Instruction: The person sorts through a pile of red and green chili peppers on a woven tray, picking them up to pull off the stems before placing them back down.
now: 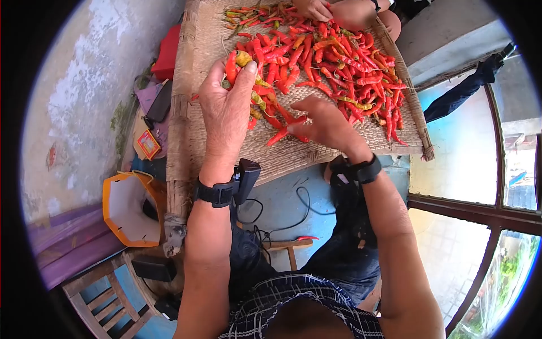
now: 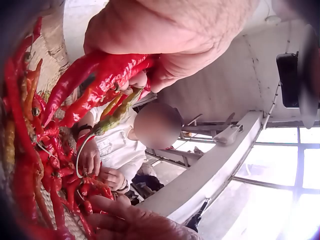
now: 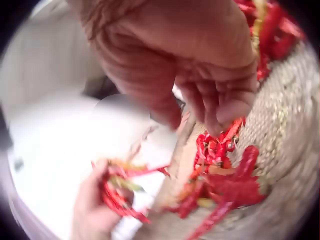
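My left hand (image 1: pixel 226 104) grips a small bunch of chili peppers (image 1: pixel 231 66), red with a few yellowish-green ones. In the left wrist view the bunched red peppers (image 2: pixel 105 82) stick out from under the fingers, and one greenish pepper (image 2: pixel 117 120) with a long stem hangs among them. My right hand (image 1: pixel 327 125) hovers over the near part of the woven mat (image 1: pixel 265 164), its fingers loosely bent with nothing between them. Beside its fingertips lie a few red peppers (image 1: pixel 278 137). A large heap of red chili peppers (image 1: pixel 355 73) spreads beyond both hands.
Another person's hand (image 1: pixel 313 8) is at the heap's far side. The mat has a raised wooden edge (image 1: pixel 179 113). To the left stands an orange-rimmed container (image 1: pixel 130 209) by a wooden chair (image 1: pixel 107 299). A single red pepper (image 1: pixel 307 238) and black cables (image 1: pixel 307 206) lie below the mat.
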Demonstrator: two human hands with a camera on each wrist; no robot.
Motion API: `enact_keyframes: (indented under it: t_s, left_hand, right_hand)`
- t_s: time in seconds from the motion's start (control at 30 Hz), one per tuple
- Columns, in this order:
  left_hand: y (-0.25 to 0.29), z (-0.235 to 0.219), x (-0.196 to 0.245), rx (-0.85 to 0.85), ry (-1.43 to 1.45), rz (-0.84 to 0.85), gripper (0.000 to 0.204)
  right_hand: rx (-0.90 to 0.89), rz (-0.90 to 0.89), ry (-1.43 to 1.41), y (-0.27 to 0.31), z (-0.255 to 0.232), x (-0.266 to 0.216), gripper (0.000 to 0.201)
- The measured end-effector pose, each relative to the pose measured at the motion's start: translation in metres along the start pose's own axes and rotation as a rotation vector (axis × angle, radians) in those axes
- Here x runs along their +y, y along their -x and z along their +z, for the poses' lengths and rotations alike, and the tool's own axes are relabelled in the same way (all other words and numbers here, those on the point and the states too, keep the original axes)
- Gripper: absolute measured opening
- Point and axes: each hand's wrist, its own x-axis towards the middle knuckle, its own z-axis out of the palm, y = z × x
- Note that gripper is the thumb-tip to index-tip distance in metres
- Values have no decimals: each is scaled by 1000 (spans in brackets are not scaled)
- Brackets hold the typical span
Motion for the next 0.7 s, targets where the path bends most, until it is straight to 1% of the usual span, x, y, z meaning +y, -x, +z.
enact_keyframes:
  t_s: [0.03, 0.07, 0.13, 0.17, 0.23, 0.27, 0.33, 0.37, 0.4, 0.47, 0.5, 0.53, 0.6, 0.63, 0.67, 0.7]
  left_hand:
    - [0, -1, -1, -2, -4, -2, 22]
    - [0, -2, -2, -4, -11, -8, 22]
    - [-2, -2, -2, -2, -18, -12, 22]
    - [-1, -1, 0, -3, 16, -6, 22]
    - [0, -2, -1, 2, 46, -5, 21]
    - [-1, -2, -2, -5, 63, -1, 23]
    - [-2, -3, -3, -8, 83, 6, 25]
    - [-3, -3, -4, -3, 60, 4, 25]
    - [-3, -4, -5, 1, 38, 3, 25]
    - [-3, -5, -4, 8, 23, 7, 23]
    - [-3, -5, -3, 14, 6, 10, 22]
    - [-3, -5, -2, 14, 7, 11, 22]
    - [-3, -4, -1, 24, -6, 6, 22]
    - [-3, -4, 0, 24, -7, 6, 22]
    - [-2, -3, 1, 30, 16, 20, 22]
    - [-2, -3, 2, 36, 40, 34, 22]
  right_hand:
    - [57, -305, 534, 1, 8, 1, 23]
    - [58, -304, 532, 1, 9, 3, 23]
    - [-116, -120, 463, -2, 8, 0, 31]
    - [-118, -123, 461, -4, 5, -2, 31]
    - [-178, -55, 468, -6, -8, -16, 25]
    - [-182, -55, 466, -5, -11, -15, 25]
    - [-139, 184, -5, -2, -22, -15, 21]
    - [-97, 232, -133, -1, -27, -16, 19]
    - [-97, 231, -131, -1, -31, -17, 19]
    - [99, 351, -307, -1, -41, -17, 18]
    - [102, 414, -433, -2, -49, -8, 15]
    - [161, 430, -507, -4, -55, 2, 15]
    - [395, 350, -943, -7, -67, 28, 13]
    - [395, 350, -944, -9, -73, 38, 13]
    - [568, 305, -1233, -9, -78, 48, 13]
    - [743, 248, -1520, -10, -80, 47, 12]
